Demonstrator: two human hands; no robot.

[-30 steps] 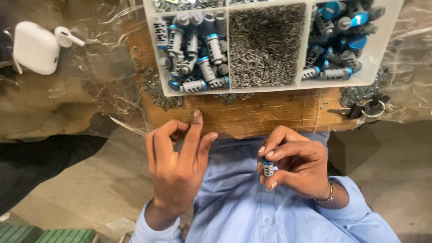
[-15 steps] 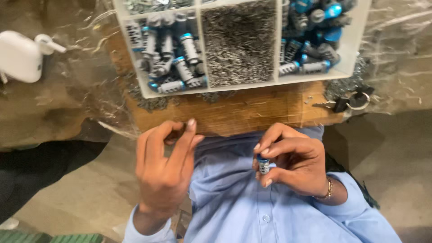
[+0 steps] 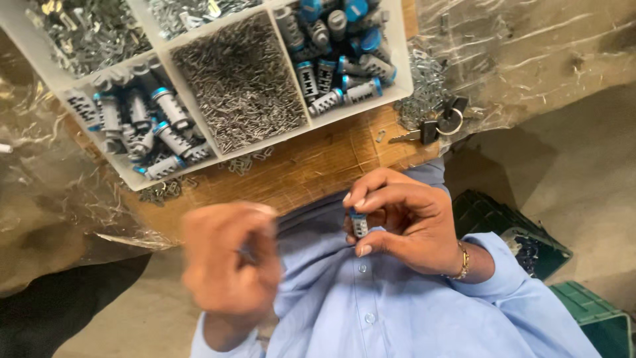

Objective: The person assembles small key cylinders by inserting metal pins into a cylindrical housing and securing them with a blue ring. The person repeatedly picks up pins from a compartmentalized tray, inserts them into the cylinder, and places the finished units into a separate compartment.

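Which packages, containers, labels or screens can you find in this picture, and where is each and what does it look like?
No labels, signs or screens show.
White divided tray: top, on the wooden board; open plastic compartments of metal parts.
Clear plastic sheet: spread crinkled under the board.
Green crates: lower right, on the floor; ribbed plastic.

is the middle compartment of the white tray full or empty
Full: the middle compartment of the white tray is heaped with small metal pins right up to its dividers.
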